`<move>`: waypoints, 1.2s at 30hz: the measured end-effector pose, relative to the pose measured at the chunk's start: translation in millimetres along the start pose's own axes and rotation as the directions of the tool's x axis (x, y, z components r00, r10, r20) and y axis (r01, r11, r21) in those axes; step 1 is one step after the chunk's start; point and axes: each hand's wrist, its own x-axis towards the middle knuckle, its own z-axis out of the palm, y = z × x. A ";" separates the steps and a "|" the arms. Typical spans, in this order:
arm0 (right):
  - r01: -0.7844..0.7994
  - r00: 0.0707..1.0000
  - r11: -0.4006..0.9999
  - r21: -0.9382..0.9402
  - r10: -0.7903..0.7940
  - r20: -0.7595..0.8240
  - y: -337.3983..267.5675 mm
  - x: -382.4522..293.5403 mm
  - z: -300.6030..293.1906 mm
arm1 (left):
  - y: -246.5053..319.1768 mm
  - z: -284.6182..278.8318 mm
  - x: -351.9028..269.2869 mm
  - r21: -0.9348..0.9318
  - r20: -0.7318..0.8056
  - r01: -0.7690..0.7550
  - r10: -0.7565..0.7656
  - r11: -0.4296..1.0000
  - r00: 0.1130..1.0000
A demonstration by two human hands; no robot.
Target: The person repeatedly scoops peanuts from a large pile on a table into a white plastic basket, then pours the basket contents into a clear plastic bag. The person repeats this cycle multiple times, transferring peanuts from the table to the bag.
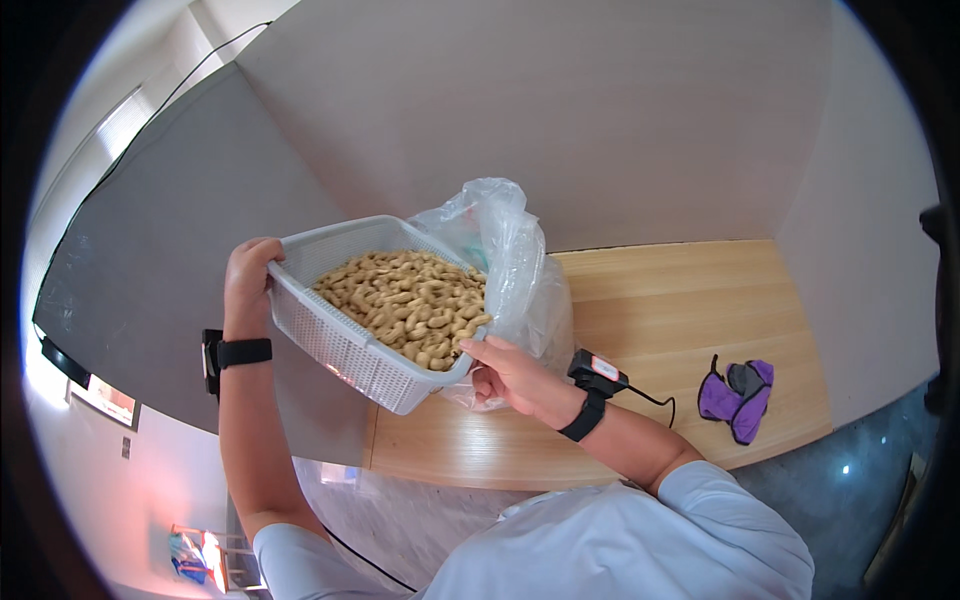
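Note:
A light grey perforated plastic basket (341,345) full of unshelled peanuts (409,300) is tilted, its right end lower and against a clear plastic bag (517,262). My left hand (255,277) grips the rim at the basket's raised left end. At the near right corner, the thumb of my right hand (510,375) lies over the rim, with its fingers below. The bag stands upright on the wooden table behind my right hand; its mouth is partly hidden by the basket, and what it holds cannot be made out.
Grey panels (562,127) enclose the wooden table (637,300) at the back and both sides. A purple and grey cloth item with black edging (739,397) lies on the table at the right. From the device on my right wrist (598,373) a black cable runs to the table.

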 end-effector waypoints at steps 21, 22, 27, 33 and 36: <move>0.313 0.873 0.751 -0.581 -0.469 -0.136 -105.4 131.5 -113.1 | 14.2 45.5 66.2 0.167 -0.080 0.070 -0.058 0.983 0.995; 0.247 0.910 0.808 -0.535 -0.384 -0.160 -111.8 134.4 -108.0 | 14.6 50.3 68.6 0.092 -0.096 0.019 -0.010 0.996 0.995; 0.246 0.958 0.837 -0.489 -0.287 -0.010 -154.9 123.4 -75.8 | 17.0 61.2 59.2 -0.109 -0.147 -0.175 0.158 0.979 0.976; 0.248 0.967 0.850 -0.464 -0.250 0.058 -175.7 107.8 -56.9 | 10.5 76.9 44.6 0.503 0.002 -0.534 0.616 0.680 0.787; 0.228 0.973 0.855 -0.466 -0.214 0.083 -175.8 109.8 -61.3 | 10.2 84.0 48.1 0.689 0.133 -0.579 0.710 0.436 0.692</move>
